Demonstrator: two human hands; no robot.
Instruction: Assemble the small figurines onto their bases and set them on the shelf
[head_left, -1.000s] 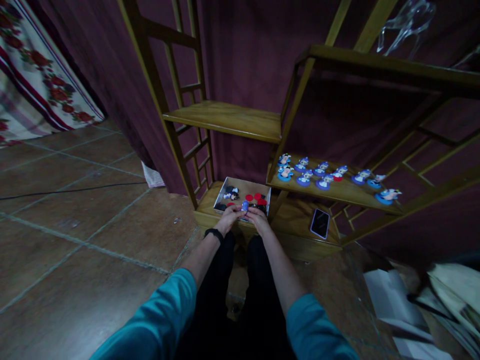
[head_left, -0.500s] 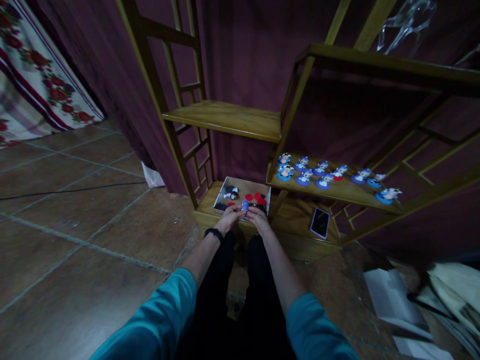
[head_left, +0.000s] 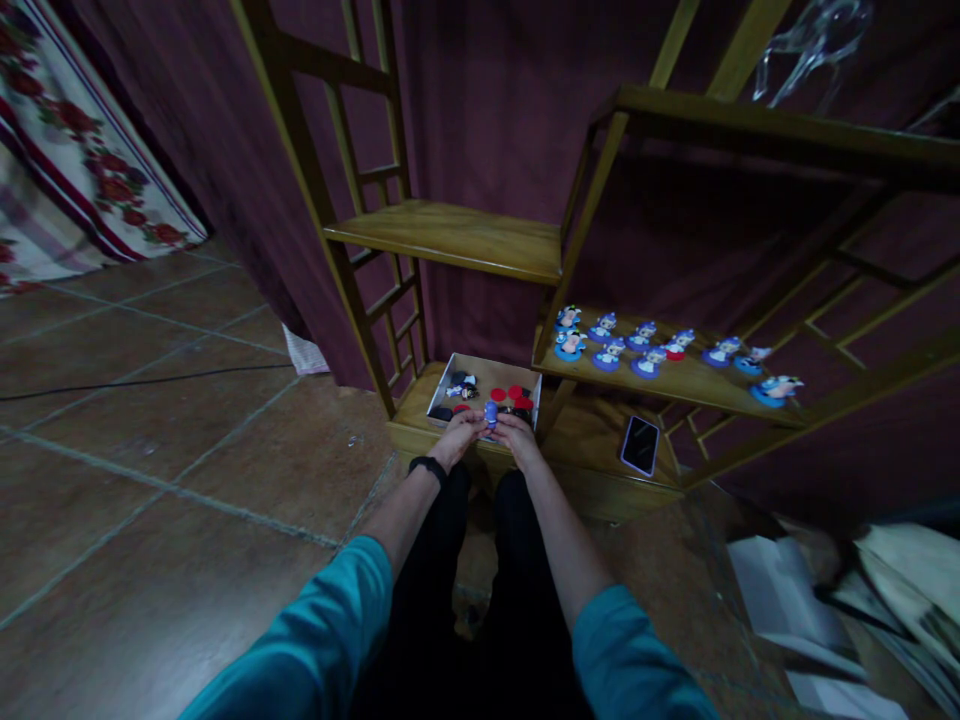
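A small purple figurine (head_left: 491,411) is held upright between my two hands, over the near edge of a shallow cardboard box (head_left: 531,376). My left hand (head_left: 460,437) pinches it from the left, a dark band around that wrist. From the other side my right hand (head_left: 516,437) grips it with closed fingertips. Its lower part is partly hidden by my fingers. Inside the box lie several red discs (head_left: 498,395), some dark discs, and a black-and-white figurine (head_left: 463,387).
On the right shelf (head_left: 690,385) stand several small figurines on round blue, purple and red bases. Below it a phone (head_left: 640,446) lies on the lower board. A bare wooden shelf (head_left: 457,232) juts out above the box. White packaging (head_left: 787,590) lies on the floor at right.
The purple figurine has turned slightly between my fingers. Both hands stay in nearly the same place above the box edge.
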